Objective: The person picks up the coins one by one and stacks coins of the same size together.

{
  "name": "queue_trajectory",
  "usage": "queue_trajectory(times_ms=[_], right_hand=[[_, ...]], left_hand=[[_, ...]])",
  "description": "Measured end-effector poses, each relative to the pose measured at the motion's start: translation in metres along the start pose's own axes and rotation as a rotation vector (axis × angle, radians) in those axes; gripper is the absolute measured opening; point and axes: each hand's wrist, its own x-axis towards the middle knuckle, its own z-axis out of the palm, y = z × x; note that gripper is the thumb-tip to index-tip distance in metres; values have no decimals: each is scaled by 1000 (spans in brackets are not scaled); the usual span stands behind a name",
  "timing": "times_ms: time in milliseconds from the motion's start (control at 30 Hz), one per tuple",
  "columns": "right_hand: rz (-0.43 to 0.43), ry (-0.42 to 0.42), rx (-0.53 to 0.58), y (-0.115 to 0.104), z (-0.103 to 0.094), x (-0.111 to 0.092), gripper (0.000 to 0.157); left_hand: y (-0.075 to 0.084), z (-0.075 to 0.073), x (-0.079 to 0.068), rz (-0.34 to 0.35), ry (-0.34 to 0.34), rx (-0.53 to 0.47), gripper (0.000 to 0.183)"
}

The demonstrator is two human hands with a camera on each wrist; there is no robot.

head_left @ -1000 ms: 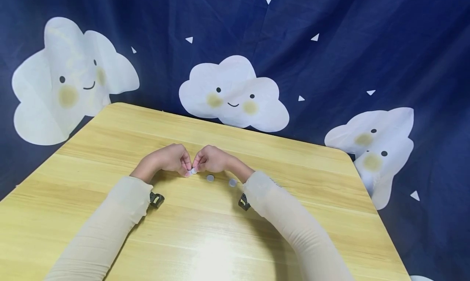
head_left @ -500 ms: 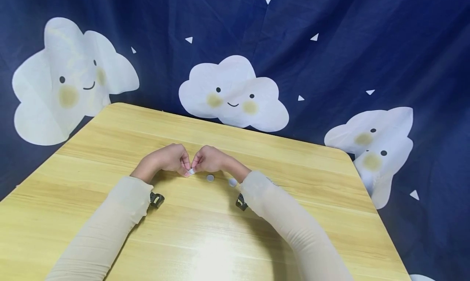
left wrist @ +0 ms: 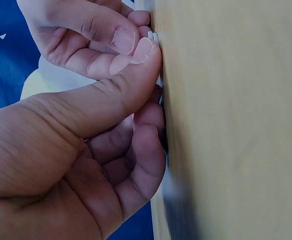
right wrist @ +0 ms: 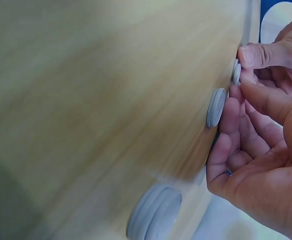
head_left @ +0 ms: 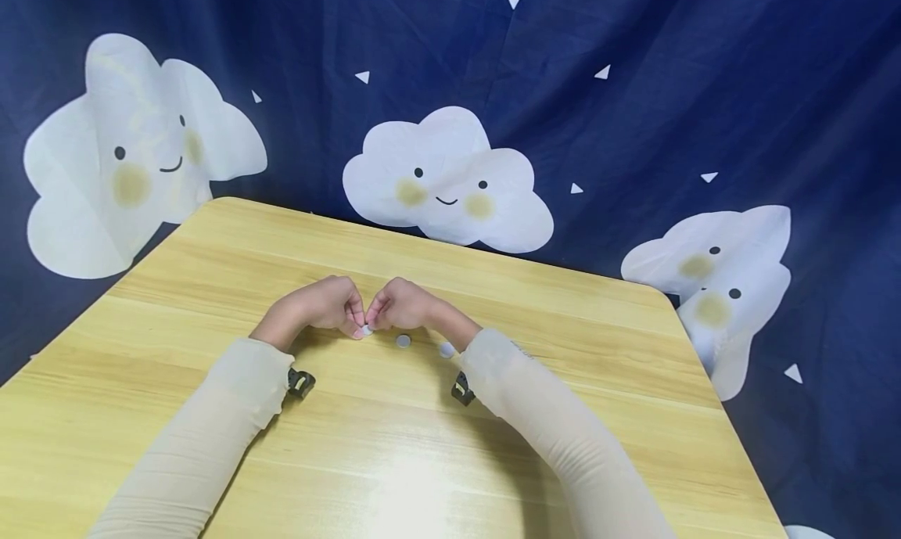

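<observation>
Both hands meet over the far middle part of the wooden table. Between their fingertips stands a small stack of grey coins [head_left: 367, 331]; in the right wrist view two coin edges [right wrist: 236, 72] show in it. My left hand [head_left: 329, 303] grips this stack at its left side with thumb and fingers, partly covering it. From the other side my right hand [head_left: 403, 304] pinches at the stack, its thumb and fingertips close against the coins. In the left wrist view most of the stack hides behind the left thumb [left wrist: 136, 75].
To the right of the hands lies a second coin stack [head_left: 403, 340]. A third, thicker coin stack [head_left: 446, 350] sits beside the right wrist, partly under the arm. A dark blue curtain [head_left: 563, 23] with white clouds hangs behind the table [head_left: 338, 461].
My right hand has shifted slightly left and brought its coin from a tilted hold down onto the coins at the left hand. The left hand and the other stacks stay put.
</observation>
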Motion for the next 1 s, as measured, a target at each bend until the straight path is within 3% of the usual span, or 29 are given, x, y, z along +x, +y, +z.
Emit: queue_trajectory(times_ms=[333,1000], right_hand=[[-5,-33,-1,6,-2,0,10],[-47,-63,-61,4,-1,2,13]], left_hand=[[-2,-3,-3,30,-21,-5,14],[0,-5,-4,3,-51,-8,11]])
